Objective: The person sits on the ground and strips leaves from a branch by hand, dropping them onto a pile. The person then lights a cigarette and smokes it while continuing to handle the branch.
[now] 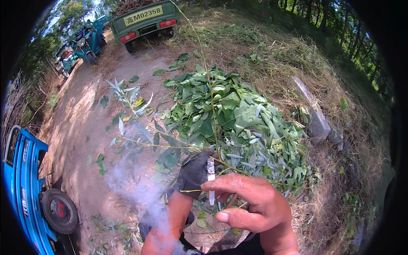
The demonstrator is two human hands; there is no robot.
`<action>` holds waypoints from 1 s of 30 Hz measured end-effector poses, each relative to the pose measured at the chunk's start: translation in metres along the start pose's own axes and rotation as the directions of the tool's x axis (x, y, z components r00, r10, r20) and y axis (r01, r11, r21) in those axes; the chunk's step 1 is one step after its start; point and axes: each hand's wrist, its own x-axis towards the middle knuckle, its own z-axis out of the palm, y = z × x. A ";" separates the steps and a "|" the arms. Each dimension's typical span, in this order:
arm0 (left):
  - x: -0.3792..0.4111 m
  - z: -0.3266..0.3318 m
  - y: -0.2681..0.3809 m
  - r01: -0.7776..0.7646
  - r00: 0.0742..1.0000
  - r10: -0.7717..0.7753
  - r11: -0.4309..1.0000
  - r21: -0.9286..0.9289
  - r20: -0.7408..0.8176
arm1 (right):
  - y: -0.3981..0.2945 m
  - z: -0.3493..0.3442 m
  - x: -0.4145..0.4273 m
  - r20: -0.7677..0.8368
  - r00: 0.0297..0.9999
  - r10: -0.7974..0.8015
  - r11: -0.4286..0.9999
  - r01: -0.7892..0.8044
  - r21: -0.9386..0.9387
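Observation:
My left hand (193, 171), in a dark glove, grips a thin leafy branch (162, 132) with narrow silvery leaves; its fingers are partly hidden. Close to its right, my bare right hand (251, 200) has a lit cigarette (210, 177) at the index finger. The cigarette shows above and below that finger, with long grey ash at its far end. Thumb and index tips are apart. Smoke (140, 188) drifts over the left forearm. Beyond the hands lies a heap of green leaves (236, 111). A slender upright stem (212, 105) crosses in front of the heap.
A blue cart (25, 181) with a black wheel (60, 210) stands at the left. A green truck bed (146, 19) loaded with sticks is at the top, with teal three-wheelers (86, 43) beyond. Stone blocks (318, 126) lie in dry grass to the right.

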 end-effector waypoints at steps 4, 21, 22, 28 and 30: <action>0.010 -0.031 -0.014 -0.192 0.981 0.186 0.915 0.355 0.049 | 0.007 -0.001 -0.002 -0.058 0.997 0.056 0.995 -0.050 0.091; -0.016 0.013 -0.003 -0.265 0.962 0.254 0.957 0.119 0.100 | 0.011 -0.017 -0.014 -0.135 0.980 0.145 0.793 -0.034 0.608; -0.016 0.014 -0.002 -0.241 0.969 0.232 0.964 0.116 0.088 | 0.013 -0.019 -0.015 -0.133 0.980 0.147 0.785 -0.034 0.619; -0.005 -0.004 -0.007 -0.185 0.977 0.180 0.982 0.035 0.112 | 0.014 -0.021 -0.015 -0.130 0.985 0.117 0.777 -0.009 0.630; 0.003 -0.015 -0.014 -0.235 0.967 0.215 0.961 0.148 0.138 | 0.015 -0.021 -0.015 -0.119 0.986 0.114 0.772 -0.012 0.636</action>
